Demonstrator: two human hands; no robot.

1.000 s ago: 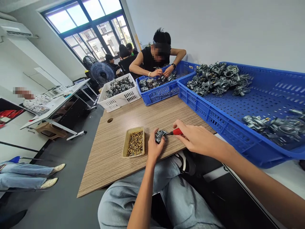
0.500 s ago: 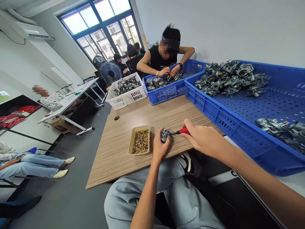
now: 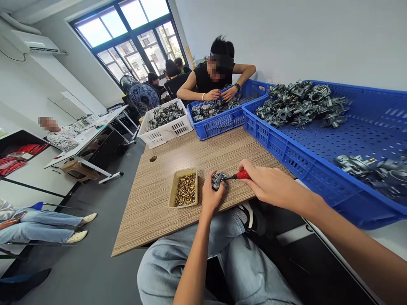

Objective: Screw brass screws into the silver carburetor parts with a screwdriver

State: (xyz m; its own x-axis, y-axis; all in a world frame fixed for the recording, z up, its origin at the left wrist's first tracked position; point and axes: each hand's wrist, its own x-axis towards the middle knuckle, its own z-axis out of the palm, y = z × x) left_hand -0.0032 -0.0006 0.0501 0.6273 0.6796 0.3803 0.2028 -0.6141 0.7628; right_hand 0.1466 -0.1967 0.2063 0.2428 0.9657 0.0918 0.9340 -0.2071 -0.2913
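My left hand (image 3: 212, 194) grips a grey metal carburetor body (image 3: 218, 180) near the front edge of the wooden table (image 3: 149, 203). Closed around the red handle of a screwdriver (image 3: 242, 174), my right hand (image 3: 265, 181) holds it nearly level, its shaft reaching left to the carburetor body. Whether the tip sits in a screw is too small to tell. Just left of my left hand stands a small beige tub (image 3: 171, 197) of brass-coloured screw-like pieces (image 3: 186, 189).
A large blue crate (image 3: 292, 159) of metal castings (image 3: 302, 103) borders the table on the right. Along its far edge stand a white basket (image 3: 168, 137) and a smaller blue crate (image 3: 219, 127), both holding castings. A co-worker (image 3: 216, 78) handles parts there. Other people sit at left.
The view has shifted slightly, so most things appear a little further left. Both hands keep their hold on the carburetor body and the screwdriver.
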